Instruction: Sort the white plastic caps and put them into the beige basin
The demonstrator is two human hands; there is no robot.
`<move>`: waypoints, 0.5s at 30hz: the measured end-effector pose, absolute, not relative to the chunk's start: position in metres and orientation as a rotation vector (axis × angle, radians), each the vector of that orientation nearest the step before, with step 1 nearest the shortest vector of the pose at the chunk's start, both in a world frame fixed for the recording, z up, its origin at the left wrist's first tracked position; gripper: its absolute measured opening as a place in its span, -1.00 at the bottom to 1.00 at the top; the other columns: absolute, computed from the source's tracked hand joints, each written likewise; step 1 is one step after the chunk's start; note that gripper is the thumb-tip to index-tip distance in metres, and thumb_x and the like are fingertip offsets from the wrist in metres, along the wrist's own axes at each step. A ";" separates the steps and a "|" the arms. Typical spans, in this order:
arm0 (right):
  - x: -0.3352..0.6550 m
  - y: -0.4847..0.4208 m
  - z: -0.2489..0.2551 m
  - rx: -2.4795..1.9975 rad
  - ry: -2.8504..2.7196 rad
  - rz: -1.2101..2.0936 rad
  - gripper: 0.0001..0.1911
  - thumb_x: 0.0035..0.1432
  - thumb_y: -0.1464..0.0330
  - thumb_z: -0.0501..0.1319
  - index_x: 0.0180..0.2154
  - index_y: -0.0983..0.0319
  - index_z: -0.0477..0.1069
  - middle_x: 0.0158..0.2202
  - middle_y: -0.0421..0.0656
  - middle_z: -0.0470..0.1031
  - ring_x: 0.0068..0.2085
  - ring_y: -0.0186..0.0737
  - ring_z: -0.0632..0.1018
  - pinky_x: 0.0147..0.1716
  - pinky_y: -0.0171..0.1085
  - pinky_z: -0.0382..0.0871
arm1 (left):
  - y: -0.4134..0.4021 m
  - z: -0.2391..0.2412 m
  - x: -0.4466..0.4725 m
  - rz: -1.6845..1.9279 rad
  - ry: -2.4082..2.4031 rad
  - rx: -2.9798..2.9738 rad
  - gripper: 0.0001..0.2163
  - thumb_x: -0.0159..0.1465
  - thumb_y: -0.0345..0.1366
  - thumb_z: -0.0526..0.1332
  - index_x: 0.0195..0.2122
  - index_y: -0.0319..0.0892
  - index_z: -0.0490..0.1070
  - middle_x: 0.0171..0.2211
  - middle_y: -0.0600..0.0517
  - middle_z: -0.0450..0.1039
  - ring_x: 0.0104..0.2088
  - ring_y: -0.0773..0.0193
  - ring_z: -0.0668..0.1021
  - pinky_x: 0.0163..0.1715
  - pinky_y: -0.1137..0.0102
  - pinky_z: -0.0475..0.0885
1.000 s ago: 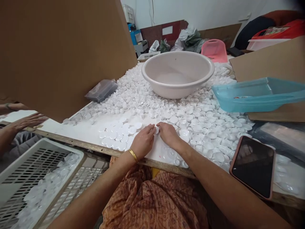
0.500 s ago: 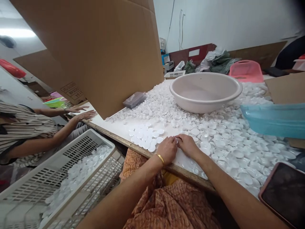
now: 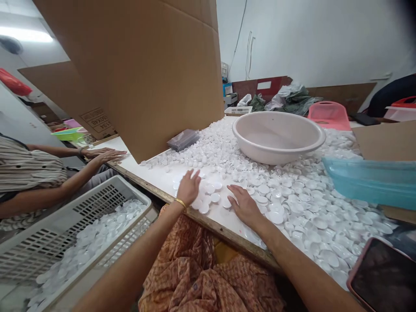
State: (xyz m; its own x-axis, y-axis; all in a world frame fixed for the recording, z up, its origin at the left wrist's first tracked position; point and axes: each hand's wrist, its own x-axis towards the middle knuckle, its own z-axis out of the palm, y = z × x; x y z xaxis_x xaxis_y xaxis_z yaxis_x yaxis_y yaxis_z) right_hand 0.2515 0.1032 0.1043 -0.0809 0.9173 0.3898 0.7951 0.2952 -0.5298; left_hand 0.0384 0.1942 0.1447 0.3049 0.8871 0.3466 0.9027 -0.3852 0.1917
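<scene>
My left hand [image 3: 189, 189], with a gold bangle at the wrist, lies with fingers apart over a small group of round white plastic pieces [image 3: 210, 189] near the table's front edge. My right hand [image 3: 244, 205] is spread open just right of that group, beside a single white disc [image 3: 226, 203]. Neither hand grips anything that I can see. To the right, a wide heap of white plastic caps and discs [image 3: 302, 208] covers the table. Some pieces under my left hand are hidden.
A pale basin [image 3: 279, 151] stands on the heap, with a blue translucent tub [image 3: 373, 184] to its right. A phone [image 3: 383, 273] lies at the near right. Tall cardboard [image 3: 146, 78] rises at left. A crate [image 3: 120, 182] of white pieces sits lower left, beside a co-worker's hands [image 3: 104, 156].
My hands were together at the table edge; now they are apart. The left has moved left onto the group of white pieces, and both hands have opened.
</scene>
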 end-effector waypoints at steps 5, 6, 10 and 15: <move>0.234 0.117 0.113 -1.557 -2.073 0.237 -0.50 0.28 0.22 -0.18 0.19 0.24 0.04 0.25 -0.04 0.00 0.24 -0.13 0.04 0.14 -0.05 0.03 | 0.249 0.149 0.005 -0.503 -1.930 -2.402 -0.54 0.33 -0.19 -0.28 0.20 -0.19 0.04 0.17 -0.23 0.12 0.21 0.04 0.11 0.09 0.03 0.11; 0.228 0.122 0.116 -1.585 -2.097 0.259 -0.49 0.28 0.21 -0.19 0.20 0.22 0.02 0.26 -0.04 -0.04 0.25 -0.12 0.01 0.14 -0.03 0.01 | 0.254 0.146 0.006 -0.470 -1.926 -2.420 -0.54 0.33 -0.16 -0.26 0.21 -0.15 0.02 0.19 -0.21 0.07 0.22 0.02 0.08 0.09 0.02 0.09; 0.203 0.142 0.128 -1.726 -2.137 0.362 -0.48 0.26 0.15 -0.15 0.21 0.14 0.00 0.28 -0.07 -0.10 0.26 -0.07 -0.03 0.16 0.06 -0.13 | 0.250 0.131 0.025 -0.354 -1.776 -2.608 -0.58 0.30 -0.15 -0.11 0.17 -0.03 0.11 0.23 -0.13 0.01 0.24 -0.04 0.01 0.09 -0.06 0.00; 0.194 0.156 0.129 -1.704 -2.184 0.471 -0.39 0.20 0.02 -0.16 0.22 0.07 -0.10 0.29 -0.10 -0.17 0.28 -0.12 -0.12 0.16 0.10 -0.23 | 0.249 0.125 0.032 0.036 -1.550 -2.652 -0.60 0.28 -0.25 -0.12 0.16 0.00 0.12 0.24 -0.07 -0.01 0.23 -0.05 0.03 0.06 -0.15 -0.04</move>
State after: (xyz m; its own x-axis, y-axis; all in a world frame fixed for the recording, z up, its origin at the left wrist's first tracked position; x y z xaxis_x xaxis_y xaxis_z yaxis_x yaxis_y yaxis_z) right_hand 0.1942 0.1564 0.1287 -0.2300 0.9716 0.0552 0.8626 0.2298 -0.4507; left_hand 0.0317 0.2492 0.1251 0.4913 0.8709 0.0152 0.8692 -0.4891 -0.0722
